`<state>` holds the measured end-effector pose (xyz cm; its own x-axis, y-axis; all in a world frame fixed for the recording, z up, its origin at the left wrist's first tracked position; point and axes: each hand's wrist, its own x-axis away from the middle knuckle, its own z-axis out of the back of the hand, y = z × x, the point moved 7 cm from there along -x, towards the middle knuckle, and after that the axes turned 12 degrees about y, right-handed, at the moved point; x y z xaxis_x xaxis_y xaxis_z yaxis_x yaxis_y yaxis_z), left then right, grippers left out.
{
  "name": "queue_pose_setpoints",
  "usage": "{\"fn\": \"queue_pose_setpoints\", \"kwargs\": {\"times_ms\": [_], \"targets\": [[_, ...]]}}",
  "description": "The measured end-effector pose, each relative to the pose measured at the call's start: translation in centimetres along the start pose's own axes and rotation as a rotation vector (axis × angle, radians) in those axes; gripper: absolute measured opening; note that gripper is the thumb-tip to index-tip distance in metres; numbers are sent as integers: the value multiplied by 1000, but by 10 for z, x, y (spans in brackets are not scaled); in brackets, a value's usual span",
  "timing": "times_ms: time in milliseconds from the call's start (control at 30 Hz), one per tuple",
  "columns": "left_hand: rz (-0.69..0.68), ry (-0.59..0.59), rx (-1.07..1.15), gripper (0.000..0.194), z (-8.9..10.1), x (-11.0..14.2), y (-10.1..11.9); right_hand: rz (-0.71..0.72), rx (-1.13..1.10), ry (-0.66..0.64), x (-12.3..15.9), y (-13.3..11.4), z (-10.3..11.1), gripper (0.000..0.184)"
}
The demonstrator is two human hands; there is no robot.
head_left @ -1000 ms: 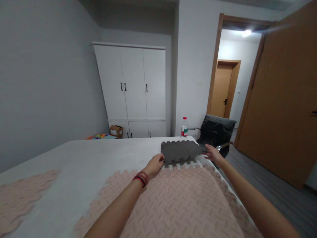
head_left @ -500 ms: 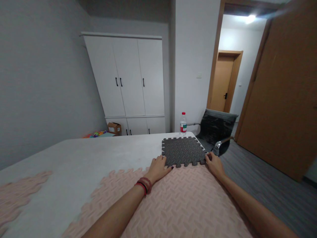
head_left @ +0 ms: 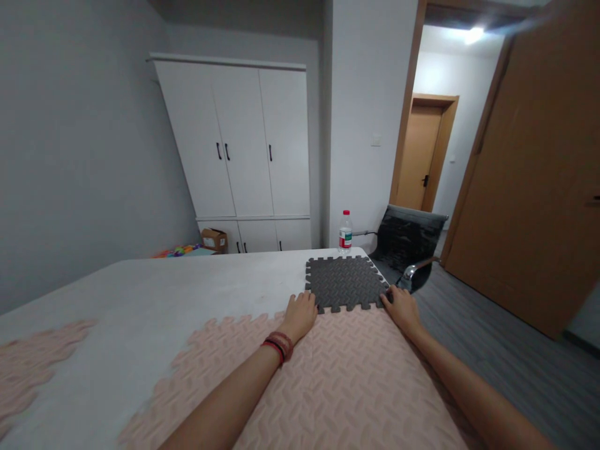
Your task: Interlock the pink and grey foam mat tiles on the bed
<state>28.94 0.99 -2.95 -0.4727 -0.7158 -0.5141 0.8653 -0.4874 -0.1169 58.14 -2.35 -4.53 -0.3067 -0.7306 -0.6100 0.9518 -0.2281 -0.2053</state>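
Observation:
A dark grey foam puzzle tile (head_left: 345, 281) lies flat at the far right corner of the white table (head_left: 187, 290). Its near edge meets the toothed edge of a large pink foam mat (head_left: 337, 375). My left hand (head_left: 302, 312), with red bands at the wrist, rests fingers-down on the seam at the tile's near left corner. My right hand (head_left: 400, 306) lies flat on the seam at the near right corner. Neither hand grips anything.
A second pink mat (head_left: 32, 359) lies at the table's left edge. A water bottle (head_left: 345, 231) stands beyond the far edge, beside a black chair (head_left: 407, 240). Behind are a white wardrobe (head_left: 248, 144), a cardboard box (head_left: 214, 239) and an open wooden door (head_left: 529, 187).
The grey tile, held lifted at its two sides a second ago, now lies flat against the pink mat. Both hands have drawn back to its near corners.

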Motion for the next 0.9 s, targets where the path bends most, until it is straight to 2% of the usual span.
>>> {"fn": "queue_pose_setpoints", "kwargs": {"times_ms": [167,300,367,467,567,633,767,900], "targets": [[-94,-14,54,35,7,-4,14,7,63,-26,3,-5,-2,38],[-249,-93,178,45,4,-7,29,86,14,-211,2,-10,-23,45],[-272,-133,225,46,1,-10,31,119,-14,-307,0,-10,-34,47],[-242,-169,264,47,-5,-14,31,108,-26,-436,-1,-8,-47,57],[-196,-187,286,43,-9,-10,34,50,0,-526,0,-8,-55,83],[-164,-198,295,48,-11,-4,37,14,27,-568,0,-10,-58,95],[-103,-231,302,73,-15,9,46,-44,83,-612,0,-15,-63,105],[-102,-262,323,72,-15,12,50,-66,102,-612,3,-18,-63,109]]}}
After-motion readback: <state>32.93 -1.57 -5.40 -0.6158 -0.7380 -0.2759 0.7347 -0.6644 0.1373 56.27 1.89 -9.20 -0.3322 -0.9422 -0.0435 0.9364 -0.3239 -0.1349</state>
